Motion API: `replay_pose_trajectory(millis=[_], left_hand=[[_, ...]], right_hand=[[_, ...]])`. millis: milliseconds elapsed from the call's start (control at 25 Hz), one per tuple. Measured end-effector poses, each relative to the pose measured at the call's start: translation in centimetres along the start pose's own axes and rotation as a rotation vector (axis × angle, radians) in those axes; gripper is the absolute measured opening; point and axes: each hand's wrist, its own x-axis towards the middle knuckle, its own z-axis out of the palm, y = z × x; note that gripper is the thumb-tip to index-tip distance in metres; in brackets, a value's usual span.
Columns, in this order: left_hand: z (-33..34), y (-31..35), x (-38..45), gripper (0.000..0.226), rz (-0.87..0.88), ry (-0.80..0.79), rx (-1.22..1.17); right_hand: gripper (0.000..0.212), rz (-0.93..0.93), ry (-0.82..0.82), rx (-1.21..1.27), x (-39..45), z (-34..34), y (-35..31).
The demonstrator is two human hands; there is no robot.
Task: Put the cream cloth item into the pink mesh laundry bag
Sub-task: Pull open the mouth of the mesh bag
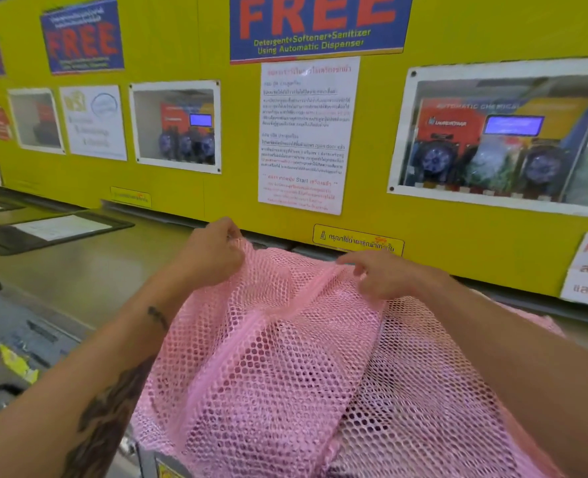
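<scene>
The pink mesh laundry bag [285, 367] fills the lower middle of the head view, draped over a machine top. A pink zipper band runs up its middle toward the far end. My left hand [213, 251] pinches the bag's far top corner. My right hand [385, 276] grips the mesh beside the zipper band, a little to the right. Dark and purplish shapes show through the mesh. No cream cloth item is visible.
A yellow wall [189, 188] with posters and windowed dispenser boxes [499, 139] rises right behind the bag. Steel machine tops [89, 270] stretch to the left, with a black-framed notice [54, 229] lying flat on them. A control panel [16, 343] sits at lower left.
</scene>
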Motion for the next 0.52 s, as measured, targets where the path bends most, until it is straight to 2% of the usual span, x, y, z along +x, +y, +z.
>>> replay_pose_trajectory(millis=[40, 160, 240, 320, 360, 400, 480, 520], left_hand=[[0.3, -0.2, -0.2, 0.027, -0.023, -0.033, -0.019], [0.3, -0.3, -0.9, 0.036, -0.066, -0.065, -0.034], [-0.5, 0.9, -1.8, 0.034, 0.034, 0.004, 0.134], [-1.3, 3.7, -4.0, 0.016, 0.168, 0.042, 0.100], [-1.4, 5.4, -5.6, 0.012, 0.212, -0.065, 0.033], [-1.3, 7.0, -7.2, 0.022, 0.245, -0.230, -0.006], [0.1, 9.3, -10.0, 0.042, 0.245, -0.577, 0.068], [1.0, 9.4, -10.7, 0.043, 0.259, -0.649, 0.143]], right_hand=[[0.051, 0.003, -0.012, -0.044, 0.2, 1.0, 0.3], [0.013, 0.026, 0.109, -0.105, 0.3, 1.9, 1.2], [0.014, 0.044, 0.237, -0.051, -0.1, 0.3, 1.9], [0.011, 0.005, 0.391, 0.063, -0.7, -1.7, 2.3], [0.009, -0.003, 0.446, 0.084, -0.9, -2.5, 2.3], [0.009, 0.003, 0.452, 0.070, -0.9, -3.1, 2.4], [0.014, 0.035, 0.285, -0.014, -1.1, -3.5, 2.5], [0.027, 0.060, 0.136, -0.064, -1.3, -3.4, 2.5]])
